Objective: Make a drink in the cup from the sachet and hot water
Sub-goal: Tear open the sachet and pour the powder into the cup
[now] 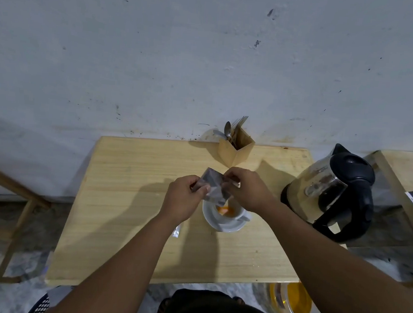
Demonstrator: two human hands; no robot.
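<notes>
A silvery sachet (214, 187) is tilted over a white cup (232, 214) that stands on a white saucer (221, 226) in the middle of the wooden table (131, 199). Orange powder (225, 211) lies inside the cup. My left hand (184, 197) pinches the sachet's left side and my right hand (245, 189) grips its right upper edge. Both hands hover just above the cup. A glass kettle (332, 192) with a black lid and handle stands at the table's right edge.
A wooden holder (236, 149) with spoons and forks stands against the wall behind the cup. A small torn silvery strip (177, 230) lies on the table by my left forearm. A yellow-lidded container (290, 301) sits on the floor at right. A wooden frame (19, 205) stands at left.
</notes>
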